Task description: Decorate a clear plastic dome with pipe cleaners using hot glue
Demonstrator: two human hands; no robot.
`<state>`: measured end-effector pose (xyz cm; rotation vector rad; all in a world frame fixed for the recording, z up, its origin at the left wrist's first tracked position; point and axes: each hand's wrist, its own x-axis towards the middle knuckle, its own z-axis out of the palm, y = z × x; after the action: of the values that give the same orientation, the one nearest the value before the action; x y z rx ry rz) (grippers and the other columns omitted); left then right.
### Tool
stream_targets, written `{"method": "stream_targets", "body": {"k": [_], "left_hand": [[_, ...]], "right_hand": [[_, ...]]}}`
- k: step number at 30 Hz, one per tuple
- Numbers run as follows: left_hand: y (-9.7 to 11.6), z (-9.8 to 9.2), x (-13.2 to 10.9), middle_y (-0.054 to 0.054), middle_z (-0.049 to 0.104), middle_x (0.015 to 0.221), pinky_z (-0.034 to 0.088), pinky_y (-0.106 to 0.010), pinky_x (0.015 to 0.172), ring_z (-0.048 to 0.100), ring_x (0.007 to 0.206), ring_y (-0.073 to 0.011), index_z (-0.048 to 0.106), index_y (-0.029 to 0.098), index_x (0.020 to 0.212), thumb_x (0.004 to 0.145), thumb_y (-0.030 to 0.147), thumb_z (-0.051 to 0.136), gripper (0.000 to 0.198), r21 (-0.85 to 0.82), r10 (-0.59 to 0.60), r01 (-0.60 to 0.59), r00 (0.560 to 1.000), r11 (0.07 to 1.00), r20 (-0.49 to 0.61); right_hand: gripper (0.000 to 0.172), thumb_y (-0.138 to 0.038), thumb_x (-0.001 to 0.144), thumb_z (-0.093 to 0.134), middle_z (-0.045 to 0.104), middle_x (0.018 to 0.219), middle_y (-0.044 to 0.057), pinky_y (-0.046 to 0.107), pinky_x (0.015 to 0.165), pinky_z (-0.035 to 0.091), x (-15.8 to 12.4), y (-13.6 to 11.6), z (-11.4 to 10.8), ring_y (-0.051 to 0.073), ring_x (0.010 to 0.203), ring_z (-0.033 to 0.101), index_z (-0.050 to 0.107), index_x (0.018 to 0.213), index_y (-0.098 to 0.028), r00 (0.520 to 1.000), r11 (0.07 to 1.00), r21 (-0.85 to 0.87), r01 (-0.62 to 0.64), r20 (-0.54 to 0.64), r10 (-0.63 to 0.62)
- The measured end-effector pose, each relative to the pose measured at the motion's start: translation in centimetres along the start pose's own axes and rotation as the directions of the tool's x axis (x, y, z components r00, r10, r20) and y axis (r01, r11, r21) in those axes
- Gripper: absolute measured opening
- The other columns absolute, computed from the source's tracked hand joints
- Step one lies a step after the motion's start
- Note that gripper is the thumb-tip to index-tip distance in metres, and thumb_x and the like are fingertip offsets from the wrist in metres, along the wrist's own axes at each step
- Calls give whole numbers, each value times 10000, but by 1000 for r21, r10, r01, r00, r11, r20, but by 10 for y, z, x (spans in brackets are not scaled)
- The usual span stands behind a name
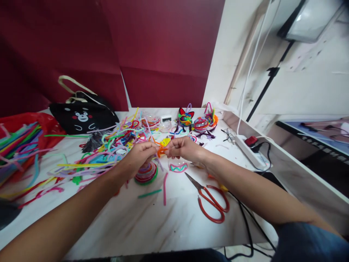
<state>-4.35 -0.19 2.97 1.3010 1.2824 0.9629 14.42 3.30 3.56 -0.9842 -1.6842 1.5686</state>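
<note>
Between my two hands is a bent orange pipe cleaner (161, 150), pinched from both sides above the table. My left hand (142, 154) grips it at the left with closed fingertips, and my right hand (183, 148) pinches its right side. Under my left hand sits a dome of coiled coloured pipe cleaners (146, 173) with a green rim. A small pink-edged piece with a teal zigzag (178, 167) lies just below my hands. Cut pink (165, 189) and green pipe cleaner pieces (149, 193) rest nearer to me. Orange-handled scissors (209, 202) lie open below my right forearm.
A tangle of pipe cleaners (109, 160) spreads across the left, beside a red bag of them (51, 125) and a black bag (81, 118). Finished-looking colourful ornaments (185, 118) stand at the back. A power strip (251, 153) and cables run along the right.
</note>
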Motion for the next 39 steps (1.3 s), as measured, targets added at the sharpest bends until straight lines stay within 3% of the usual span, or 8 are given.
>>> {"method": "stream_targets", "body": {"k": [6, 14, 21, 26, 34, 37, 39], "left_hand": [[1, 12, -9, 106, 292, 457, 127, -174, 339, 182, 346, -38, 451, 213, 618, 686, 347, 667, 263, -68, -5, 8, 999, 998, 41], [-4, 23, -22, 105, 308, 433, 140, -185, 351, 223, 347, -47, 508, 200, 653, 683, 332, 684, 222, -142, 69, -70, 998, 987, -13], [-13, 33, -25, 98, 338, 432, 137, -184, 352, 223, 360, -45, 559, 180, 675, 692, 363, 691, 226, -131, 78, -61, 989, 990, 129], [-15, 36, -21, 94, 338, 450, 165, -177, 367, 235, 391, -50, 521, 182, 651, 819, 390, 626, 287, -27, 162, -160, 960, 987, 227], [-34, 38, -23, 105, 345, 445, 169, -190, 385, 240, 396, -56, 535, 184, 700, 824, 404, 614, 265, -28, 145, -142, 981, 989, 129], [-34, 39, -27, 111, 331, 456, 189, -203, 400, 245, 403, -66, 580, 178, 767, 831, 408, 592, 239, 44, 162, -168, 978, 985, 129], [-34, 38, -30, 97, 371, 490, 236, -212, 428, 301, 433, -76, 607, 173, 797, 849, 408, 580, 242, 167, 220, -242, 965, 956, 143]], "right_hand": [[285, -266, 516, 882, 599, 520, -54, 182, 479, 385, -24, -2, -1, 69, 490, 517, 652, 645, -159, 991, 981, 196, 6, -134, 21], [348, -276, 472, 899, 606, 544, -52, 186, 467, 404, -53, -4, 4, 75, 487, 539, 605, 634, -182, 963, 912, 410, 25, -253, 87], [330, -373, 536, 881, 612, 514, -33, 209, 456, 399, -82, 4, 13, 79, 446, 496, 648, 669, -183, 942, 969, 234, 77, -334, 6], [336, -364, 541, 885, 597, 522, -52, 213, 459, 381, -85, 13, 22, 77, 459, 482, 656, 695, -173, 913, 958, 248, 141, -407, -29], [284, -305, 577, 846, 611, 516, -45, 204, 468, 373, -73, 33, 28, 80, 466, 497, 648, 722, -162, 919, 931, 343, 124, -394, 22], [220, -296, 656, 786, 596, 541, -48, 208, 482, 366, -74, 42, 27, 80, 478, 480, 643, 759, -164, 911, 959, 260, 111, -413, 7], [161, -295, 730, 730, 584, 574, -45, 214, 494, 360, -78, 46, 28, 85, 499, 474, 647, 788, -169, 889, 987, 113, 112, -456, -49]]}}
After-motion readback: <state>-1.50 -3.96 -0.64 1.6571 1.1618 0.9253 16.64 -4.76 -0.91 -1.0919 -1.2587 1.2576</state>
